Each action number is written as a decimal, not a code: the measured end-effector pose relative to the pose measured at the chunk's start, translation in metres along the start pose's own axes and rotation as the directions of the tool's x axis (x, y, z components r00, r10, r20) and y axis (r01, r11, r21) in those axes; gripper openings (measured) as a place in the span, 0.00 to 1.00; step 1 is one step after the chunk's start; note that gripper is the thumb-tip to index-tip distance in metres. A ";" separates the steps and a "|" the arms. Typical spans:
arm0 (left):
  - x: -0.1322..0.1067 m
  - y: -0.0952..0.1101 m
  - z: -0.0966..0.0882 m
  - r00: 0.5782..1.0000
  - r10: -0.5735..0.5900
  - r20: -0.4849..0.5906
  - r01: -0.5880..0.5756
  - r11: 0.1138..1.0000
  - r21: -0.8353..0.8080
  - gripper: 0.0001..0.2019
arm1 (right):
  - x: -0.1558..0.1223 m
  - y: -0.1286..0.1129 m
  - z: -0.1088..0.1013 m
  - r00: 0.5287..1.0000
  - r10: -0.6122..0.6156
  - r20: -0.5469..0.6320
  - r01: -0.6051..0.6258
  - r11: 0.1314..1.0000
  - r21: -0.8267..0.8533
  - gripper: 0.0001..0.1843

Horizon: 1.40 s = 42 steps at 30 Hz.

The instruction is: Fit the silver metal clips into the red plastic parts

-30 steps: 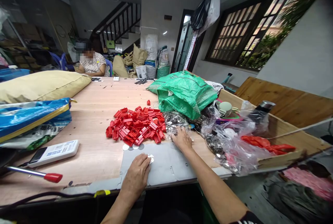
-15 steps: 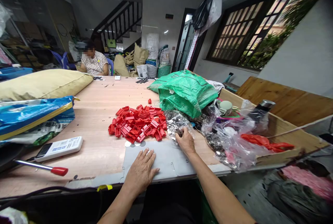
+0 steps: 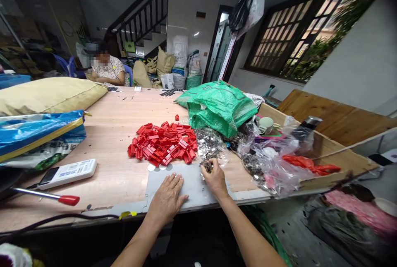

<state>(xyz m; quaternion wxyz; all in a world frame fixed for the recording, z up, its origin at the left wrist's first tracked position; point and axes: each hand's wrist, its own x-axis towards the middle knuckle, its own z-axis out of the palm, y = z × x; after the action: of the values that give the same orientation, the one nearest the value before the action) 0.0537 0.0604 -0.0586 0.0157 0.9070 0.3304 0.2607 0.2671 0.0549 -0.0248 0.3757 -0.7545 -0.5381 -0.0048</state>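
My left hand point(image 3: 166, 197) lies flat on a grey sheet point(image 3: 194, 194) at the table's near edge, its fingers stretched out and holding nothing. My right hand point(image 3: 215, 181) is curled around a clump of small shiny metal pieces point(image 3: 206, 165), just above the right part of that sheet. Beyond it sits a clear plastic bag point(image 3: 207, 140) with more such pieces, dark and silvery. A heap of small red plastic parts point(image 3: 163, 145) spreads to the left of the bag. Several flat round discs point(image 3: 162, 167) lie between the heap and the sheet.
A green woven sack point(image 3: 221, 105) stands behind the bag. To the right, a wooden tray point(image 3: 350, 163) holds plastic bags, a cup point(image 3: 265, 125) and a flask. At left are a white handheld device point(image 3: 72, 173), a red-tipped lever point(image 3: 68, 200) and sacks. A person point(image 3: 109, 68) sits across the table.
My right hand has pulled back from the clear bag toward the grey sheet with metal pieces in its fingers. My left hand stays flat on the sheet. The view has shifted slightly.
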 end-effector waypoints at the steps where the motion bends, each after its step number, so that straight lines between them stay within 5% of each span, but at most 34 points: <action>1: 0.000 0.000 0.000 1.000 0.003 -0.004 -0.003 1.000 -0.006 0.25 | -0.004 -0.004 0.002 1.000 -0.021 0.014 0.021 1.000 0.003 0.09; 11: 0.000 -0.001 -0.004 0.999 -0.006 0.039 0.006 1.000 0.008 0.25 | -0.016 -0.032 0.005 0.951 -0.234 0.204 0.226 0.972 0.062 0.08; 17: 0.002 0.002 -0.010 0.998 -0.043 0.051 0.043 0.999 -0.008 0.24 | -0.005 -0.012 -0.016 0.876 -0.328 0.353 0.298 0.945 0.136 0.13; 22: 0.002 0.003 -0.011 0.996 -0.079 0.051 0.080 0.996 -0.024 0.23 | 0.005 0.013 -0.030 0.886 -0.276 0.373 0.256 0.961 0.104 0.10; 30: 0.003 0.002 -0.015 0.995 -0.048 0.083 0.050 0.998 -0.024 0.26 | -0.008 -0.010 -0.017 0.801 -0.390 0.454 0.334 0.921 0.202 0.16; 42: 0.004 0.004 -0.018 0.995 -0.042 0.090 0.042 0.999 0.001 0.22 | 0.009 0.023 -0.046 0.890 -0.245 0.386 0.208 0.969 0.136 0.08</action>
<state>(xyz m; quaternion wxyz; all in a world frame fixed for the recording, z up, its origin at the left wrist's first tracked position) 0.0496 0.0573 -0.0408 0.0364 0.9106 0.3483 0.2195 0.3080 0.0325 -0.0016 0.2888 -0.6537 -0.6873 0.1300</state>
